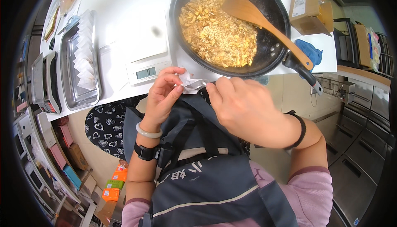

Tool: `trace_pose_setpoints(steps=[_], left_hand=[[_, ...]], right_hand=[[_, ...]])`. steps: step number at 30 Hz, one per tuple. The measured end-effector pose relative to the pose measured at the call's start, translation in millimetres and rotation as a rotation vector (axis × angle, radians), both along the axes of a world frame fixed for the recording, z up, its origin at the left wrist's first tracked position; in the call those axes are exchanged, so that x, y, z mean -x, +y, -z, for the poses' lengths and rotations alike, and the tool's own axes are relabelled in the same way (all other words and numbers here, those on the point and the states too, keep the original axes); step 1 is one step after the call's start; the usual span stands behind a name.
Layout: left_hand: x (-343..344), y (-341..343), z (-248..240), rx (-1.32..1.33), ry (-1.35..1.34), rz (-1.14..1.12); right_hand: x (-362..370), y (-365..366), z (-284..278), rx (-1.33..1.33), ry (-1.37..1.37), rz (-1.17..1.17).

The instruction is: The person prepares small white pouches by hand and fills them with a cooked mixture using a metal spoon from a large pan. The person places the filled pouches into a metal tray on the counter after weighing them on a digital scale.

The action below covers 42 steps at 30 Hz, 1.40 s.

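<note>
Head view: both hands (244, 101) pinch a white pouch (188, 82) near the table edge (111, 89).

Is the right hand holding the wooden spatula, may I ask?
No, the wooden spatula lies across the pan, apart from the right hand.

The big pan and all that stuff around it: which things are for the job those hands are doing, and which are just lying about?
Looks part of the job:
white pouch in the left hand, right hand close by
pan of dry mix
wooden spatula
metal tray with white bags
white scale

Probably just lying about:
cardboard box
blue cloth
black-and-silver scale
</note>
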<state>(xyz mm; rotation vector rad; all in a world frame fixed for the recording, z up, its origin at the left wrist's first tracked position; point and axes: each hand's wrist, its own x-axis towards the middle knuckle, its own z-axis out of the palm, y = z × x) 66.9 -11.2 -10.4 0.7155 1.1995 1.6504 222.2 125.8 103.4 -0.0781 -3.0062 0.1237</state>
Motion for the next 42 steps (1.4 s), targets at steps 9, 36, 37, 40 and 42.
trace_pose_setpoints(steps=[9, 36, 37, 40, 42], left_hand=[[3.8, -2.8, 2.7, 0.038, 0.015, 0.049], [7.8, 10.3, -18.8, 0.137, -0.341, 0.174], [7.6, 9.7, -18.9, 0.115, -0.359, 0.153], [10.9, 12.1, -23.8, 0.025, -0.330, 0.146], [11.6, 12.8, -28.2, -0.047, -0.264, 0.155]], right_hand=[[-1.9, 24.2, 8.0, 0.566, -0.045, 0.142], [-41.3, 67.7, 10.5, 1.862, -0.085, 0.505], [-42.7, 69.5, 9.9, 1.855, -0.080, 0.501], [-45.5, 72.7, 9.5, 1.908, -0.057, 0.556], [-44.9, 65.7, 14.0, 1.781, 0.059, 0.510]])
